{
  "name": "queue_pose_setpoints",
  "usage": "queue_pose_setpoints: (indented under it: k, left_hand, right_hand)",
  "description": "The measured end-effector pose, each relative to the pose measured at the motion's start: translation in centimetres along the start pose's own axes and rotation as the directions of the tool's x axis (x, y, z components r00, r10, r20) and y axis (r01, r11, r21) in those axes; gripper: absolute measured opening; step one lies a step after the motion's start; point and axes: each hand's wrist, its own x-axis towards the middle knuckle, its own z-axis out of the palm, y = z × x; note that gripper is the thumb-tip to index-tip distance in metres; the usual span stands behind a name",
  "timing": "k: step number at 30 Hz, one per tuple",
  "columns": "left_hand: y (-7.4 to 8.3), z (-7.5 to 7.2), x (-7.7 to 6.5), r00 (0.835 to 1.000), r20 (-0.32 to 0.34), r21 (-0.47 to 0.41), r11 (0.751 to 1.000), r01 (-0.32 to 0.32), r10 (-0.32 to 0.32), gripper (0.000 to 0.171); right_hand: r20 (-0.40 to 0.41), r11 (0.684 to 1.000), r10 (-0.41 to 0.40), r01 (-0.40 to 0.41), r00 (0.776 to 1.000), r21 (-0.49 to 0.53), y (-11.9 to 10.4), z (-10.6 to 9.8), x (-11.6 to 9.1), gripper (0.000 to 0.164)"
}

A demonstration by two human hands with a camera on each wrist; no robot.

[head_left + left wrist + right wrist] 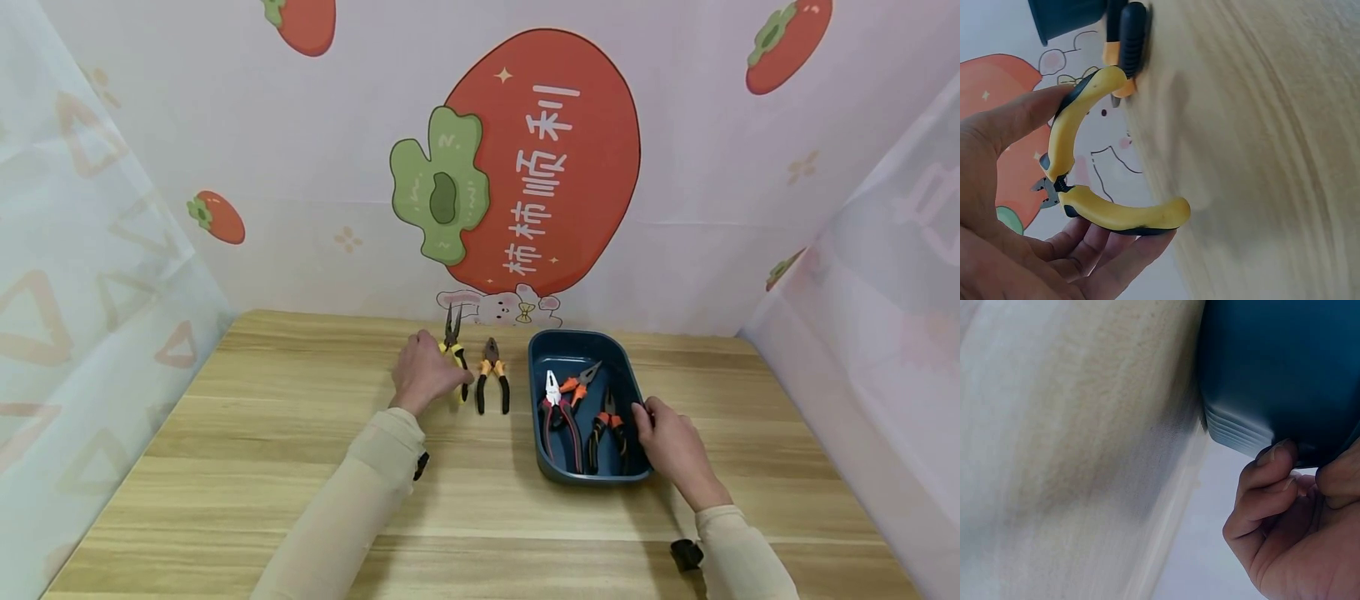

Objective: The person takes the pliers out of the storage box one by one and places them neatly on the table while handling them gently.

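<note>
My left hand (429, 372) holds yellow-and-black long-nose pliers (453, 329) near the table's back edge. In the left wrist view their curved handles (1130, 212) are spread apart, with the thumb along one and the fingers along the other. Combination pliers (492, 350) with black-and-orange handles lie just to the right. My right hand (678, 446) grips the right rim of a dark blue bin (592, 479) between thumb and curled fingers. Inside it lie red-and-black pliers (552, 387), orange-handled pliers (579, 385) and black-and-orange pliers (608, 408).
The wooden table (225, 467) ends at a printed backdrop (330, 267) with persimmon pictures. White cloth sides (97, 275) stand at left and right. A black wrist device (686, 554) sits at the right sleeve.
</note>
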Motion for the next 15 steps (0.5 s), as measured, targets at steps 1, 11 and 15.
queue_pose_setpoints:
  k: [1,11,15]
  left_hand:
    - [-0.1,0.1,0.0,1.0,-0.005,0.003,1.0,0.0,0.0,0.073]
    - [-0.8,1.1,0.4,0.999,-0.044,0.034,0.999,0.022,-0.021,0.072]
    - [-0.8,1.4,0.5,0.998,-0.052,0.063,0.998,0.031,-0.028,0.073]
  right_hand:
    - [0.001,1.0,0.001,-0.001,1.0,0.0,0.0,0.0,0.0,0.032]
    - [0.012,1.0,0.011,-0.011,1.0,0.0,0.0,0.0,0.0,0.032]
    - [0.015,1.0,0.013,-0.013,1.0,0.001,0.0,0.0,0.0,0.032]
